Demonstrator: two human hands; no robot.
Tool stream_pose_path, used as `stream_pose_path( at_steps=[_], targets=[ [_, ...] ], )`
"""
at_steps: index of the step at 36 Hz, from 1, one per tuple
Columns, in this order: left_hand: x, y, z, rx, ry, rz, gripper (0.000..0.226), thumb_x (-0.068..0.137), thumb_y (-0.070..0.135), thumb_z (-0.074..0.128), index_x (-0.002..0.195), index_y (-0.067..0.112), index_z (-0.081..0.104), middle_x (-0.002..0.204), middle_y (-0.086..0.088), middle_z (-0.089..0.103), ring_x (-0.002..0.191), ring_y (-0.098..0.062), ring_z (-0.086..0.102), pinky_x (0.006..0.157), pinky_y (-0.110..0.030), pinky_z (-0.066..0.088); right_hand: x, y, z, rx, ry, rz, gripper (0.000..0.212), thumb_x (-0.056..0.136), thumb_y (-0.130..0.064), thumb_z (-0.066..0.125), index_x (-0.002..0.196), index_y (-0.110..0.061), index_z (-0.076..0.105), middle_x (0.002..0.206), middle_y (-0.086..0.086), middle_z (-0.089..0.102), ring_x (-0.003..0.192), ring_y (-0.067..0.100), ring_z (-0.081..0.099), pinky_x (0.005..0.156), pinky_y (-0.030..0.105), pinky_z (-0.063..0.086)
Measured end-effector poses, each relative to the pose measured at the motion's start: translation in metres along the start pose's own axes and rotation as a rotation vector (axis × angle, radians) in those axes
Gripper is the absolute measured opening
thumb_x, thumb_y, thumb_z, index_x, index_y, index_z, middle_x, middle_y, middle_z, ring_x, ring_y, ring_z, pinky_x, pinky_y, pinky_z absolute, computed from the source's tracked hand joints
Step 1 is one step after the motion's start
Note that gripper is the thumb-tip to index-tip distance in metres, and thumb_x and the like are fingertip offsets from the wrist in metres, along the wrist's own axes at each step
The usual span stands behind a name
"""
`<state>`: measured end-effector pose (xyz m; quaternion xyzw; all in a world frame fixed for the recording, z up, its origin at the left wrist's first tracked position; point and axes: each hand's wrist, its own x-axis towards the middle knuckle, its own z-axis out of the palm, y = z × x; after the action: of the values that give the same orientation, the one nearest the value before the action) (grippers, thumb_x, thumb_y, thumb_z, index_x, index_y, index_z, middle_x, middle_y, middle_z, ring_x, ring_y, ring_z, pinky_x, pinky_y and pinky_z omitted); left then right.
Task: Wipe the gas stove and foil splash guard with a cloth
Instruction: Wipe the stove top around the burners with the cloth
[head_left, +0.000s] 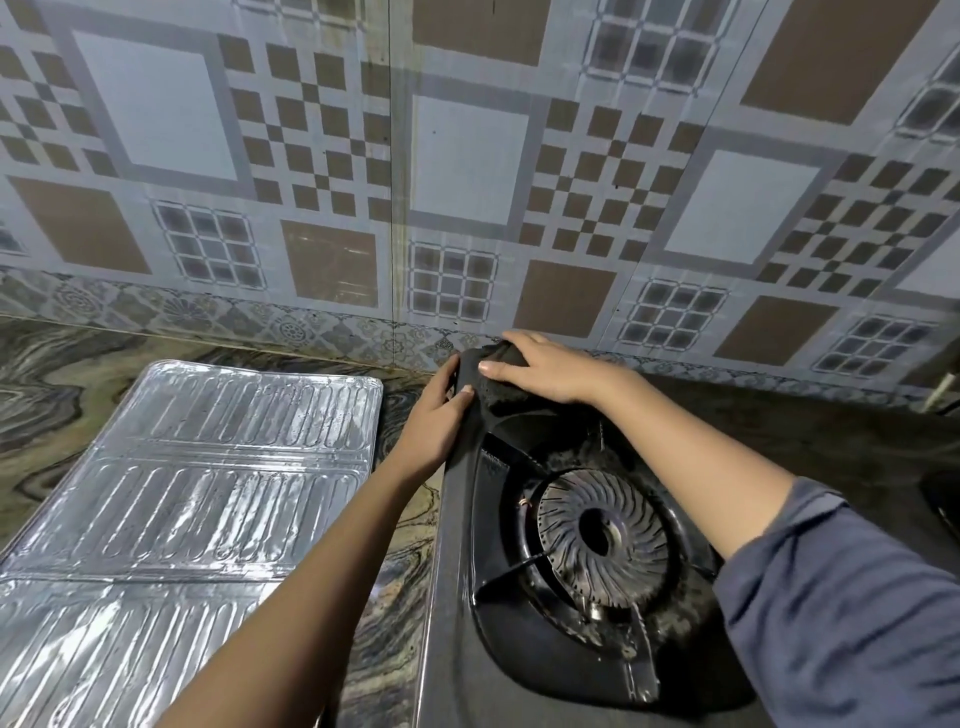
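1. The stove sits on the right half of a marbled counter, its far left corner close to the patterned wall.
2. A dark cloth is bunched on that far left corner of the stove, right at the edge nearest the wall.
3. The right hand lies over the top of the cloth, palm down, fingers spread and curled onto it, pressing it against the stove. Its thumb points left across the fabric.
4. The left hand comes in from the left side of the stove and pinches the cloth's left edge, thumb on top and fingers wrapped round the corner beneath.
5. Both hands touch the cloth, and they sit just beside each other.
6. The right arm, in a grey-blue sleeve pushed up the forearm, crosses over the burner; the left forearm is bare and runs along the stove's left side.
7. The burner is round and dark with swirled slots, ringed by a black pan support. It stands uncovered.
8. The foil guard lies flat on the counter to the left of the stove, well apart from the cloth. Its ribbed silver panels are unfolded and catch the light.
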<state>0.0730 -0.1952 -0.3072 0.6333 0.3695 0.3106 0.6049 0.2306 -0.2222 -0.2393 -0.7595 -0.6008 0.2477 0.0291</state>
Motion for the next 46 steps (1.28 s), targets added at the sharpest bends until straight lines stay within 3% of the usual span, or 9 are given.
stream_pose_path(
  at_steps=[3, 11, 15, 20, 25, 31, 34, 40, 46],
  targets=[
    [-0.002, -0.002, -0.003, -0.053, -0.031, -0.011, 0.051, 0.098, 0.014, 0.041, 0.147, 0.015, 0.026, 0.150, -0.002, 0.034, 0.133, -0.013, 0.037, 0.107, -0.027, 0.032, 0.008, -0.008, 0.002, 0.023, -0.032, -0.095, 0.078, 0.085, -0.064, 0.043, 0.147, -0.028, 0.014, 0.157, 0.000, 0.011, 0.144, 0.023, 0.015, 0.114, 0.044, 0.021],
    [-0.003, -0.006, -0.006, 0.027, -0.029, -0.029, 0.058, 0.091, 0.033, 0.047, 0.145, 0.018, 0.031, 0.147, -0.003, 0.040, 0.134, -0.016, 0.039, 0.114, -0.040, 0.030, 0.015, -0.003, -0.005, 0.029, -0.156, -0.184, 0.071, 0.086, -0.057, 0.050, 0.145, -0.033, 0.017, 0.154, -0.003, 0.017, 0.142, 0.021, 0.017, 0.114, 0.045, 0.021],
    [-0.006, 0.004, 0.000, 0.127, -0.005, 0.017, 0.048, 0.096, 0.015, 0.040, 0.143, 0.010, 0.032, 0.142, -0.001, 0.041, 0.131, -0.015, 0.038, 0.112, -0.031, 0.028, 0.009, 0.010, -0.013, 0.109, -0.196, -0.168, 0.069, 0.089, -0.048, 0.052, 0.145, -0.029, 0.018, 0.153, -0.003, 0.017, 0.140, 0.019, 0.020, 0.113, 0.037, 0.022],
    [0.001, 0.010, 0.007, 0.400, 0.060, 0.089, 0.041, 0.094, 0.007, 0.040, 0.136, 0.005, 0.040, 0.138, -0.012, 0.046, 0.128, -0.023, 0.042, 0.103, -0.027, 0.030, 0.000, 0.039, -0.022, 0.202, -0.201, -0.124, 0.066, 0.090, -0.037, 0.055, 0.145, -0.021, 0.023, 0.152, 0.000, 0.022, 0.137, 0.019, 0.026, 0.110, 0.031, 0.025],
    [0.012, 0.014, 0.011, 0.664, 0.063, 0.098, 0.049, 0.095, 0.019, 0.044, 0.141, 0.003, 0.033, 0.143, -0.016, 0.040, 0.133, -0.029, 0.038, 0.112, -0.037, 0.028, -0.016, 0.072, -0.026, 0.283, -0.161, -0.109, 0.055, 0.091, -0.029, 0.056, 0.140, -0.020, 0.032, 0.141, -0.001, 0.033, 0.128, 0.014, 0.033, 0.101, 0.026, 0.027],
    [0.033, 0.028, 0.022, 1.039, -0.025, 0.069, 0.059, 0.097, 0.035, 0.041, 0.146, 0.006, 0.024, 0.157, -0.012, 0.018, 0.146, -0.024, 0.009, 0.120, -0.043, 0.008, -0.034, 0.102, -0.028, 0.312, -0.110, -0.078, 0.059, 0.090, -0.038, 0.056, 0.142, -0.024, 0.031, 0.148, 0.001, 0.029, 0.136, 0.020, 0.029, 0.112, 0.042, 0.026],
    [0.041, 0.043, 0.037, 1.190, -0.106, 0.074, 0.057, 0.097, 0.041, 0.036, 0.146, 0.012, 0.027, 0.156, -0.008, 0.021, 0.147, -0.022, 0.008, 0.119, -0.044, 0.002, -0.042, 0.116, -0.031, 0.311, -0.092, -0.068, 0.059, 0.089, -0.041, 0.056, 0.141, -0.030, 0.030, 0.151, -0.001, 0.025, 0.140, 0.022, 0.023, 0.114, 0.047, 0.023],
    [0.062, 0.051, 0.067, 1.235, -0.258, 0.028, 0.055, 0.095, 0.049, 0.035, 0.140, 0.017, 0.038, 0.147, -0.015, 0.038, 0.136, -0.033, 0.033, 0.115, -0.045, 0.021, -0.065, 0.157, -0.036, 0.320, -0.034, -0.042, 0.057, 0.090, -0.040, 0.053, 0.142, -0.032, 0.030, 0.152, -0.003, 0.023, 0.140, 0.020, 0.020, 0.113, 0.043, 0.021],
    [0.069, 0.060, 0.102, 1.203, -0.357, 0.052, 0.046, 0.097, 0.040, 0.039, 0.137, 0.017, 0.043, 0.141, -0.014, 0.046, 0.128, -0.031, 0.043, 0.106, -0.037, 0.034, -0.087, 0.186, -0.046, 0.255, -0.035, 0.033, 0.064, 0.088, -0.045, 0.055, 0.144, -0.035, 0.024, 0.156, -0.006, 0.014, 0.144, 0.020, 0.012, 0.115, 0.045, 0.016]
  ],
)
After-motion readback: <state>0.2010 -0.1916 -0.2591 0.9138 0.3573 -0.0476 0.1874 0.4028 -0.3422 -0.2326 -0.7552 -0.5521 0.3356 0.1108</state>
